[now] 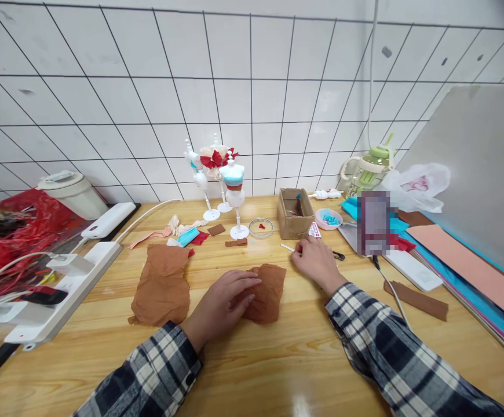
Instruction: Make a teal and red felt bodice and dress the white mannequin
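Observation:
My left hand (223, 304) rests over the left side of a wrinkled brown crepe paper piece (269, 293), fingers stretched across it and thumb slightly apart. Left of it lies a larger brown crepe paper sheet (161, 284). My right hand (315, 260) is down on the table by the cardboard box (295, 214), its fingers curled. A thin white tip (287, 247) pokes out left of these fingers, and a black loop-like handle (339, 255) shows on the right. Whether the two belong to one tool is hidden under the hand.
Several small white dress forms (235, 200) stand at the back, near paper scraps (187, 236) and a clear round dish (260, 227). A pink bowl (328, 219), a blurred phone-like object (374, 223) and coloured paper sheets (473, 260) lie right. A power strip (65, 295) lies left.

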The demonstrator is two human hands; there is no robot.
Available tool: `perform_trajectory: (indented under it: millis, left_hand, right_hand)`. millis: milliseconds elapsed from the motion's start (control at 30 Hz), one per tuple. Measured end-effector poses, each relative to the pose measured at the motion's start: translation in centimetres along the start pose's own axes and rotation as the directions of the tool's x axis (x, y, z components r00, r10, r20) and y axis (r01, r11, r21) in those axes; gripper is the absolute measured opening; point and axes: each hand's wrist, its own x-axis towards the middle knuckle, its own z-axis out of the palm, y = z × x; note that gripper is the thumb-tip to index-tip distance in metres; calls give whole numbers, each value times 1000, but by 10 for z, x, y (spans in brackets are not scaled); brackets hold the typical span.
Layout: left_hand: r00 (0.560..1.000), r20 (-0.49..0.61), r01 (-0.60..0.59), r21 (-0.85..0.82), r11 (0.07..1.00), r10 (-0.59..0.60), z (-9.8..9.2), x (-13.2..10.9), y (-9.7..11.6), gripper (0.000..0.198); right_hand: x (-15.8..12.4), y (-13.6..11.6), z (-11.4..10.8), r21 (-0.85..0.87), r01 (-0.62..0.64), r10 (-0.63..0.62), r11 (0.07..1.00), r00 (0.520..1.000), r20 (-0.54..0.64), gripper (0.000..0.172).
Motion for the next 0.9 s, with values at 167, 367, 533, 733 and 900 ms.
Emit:
perform_trajectory:
  millis: [167, 367, 533, 733, 900]
  left_hand:
    - [1000, -16, -2, 7, 1000, 2, -1, 2, 0, 31]
    - [994, -104, -21, 25, 999, 24, -7, -1, -1, 26]
    - [991, -121, -25, 201, 979, 50, -7, 16, 20, 23]
    - [997, -67, 65, 401, 914, -42, 41, 84, 66, 33]
    - [992, -124, 92, 472, 877, -37, 77, 115, 67, 13]
  right_hand:
    - [2, 9, 3, 61, 74, -77, 995, 996, 53, 19]
    - [0, 42, 4, 301, 286, -293, 910, 956, -23, 14]
    - [-2, 63, -8, 485, 390, -439, 783, 898, -13, 15]
    - [-1, 66, -9, 513, 389, -444, 765, 896, -17, 8]
    - [1, 66, -7, 481, 395, -428, 783, 903, -44, 8]
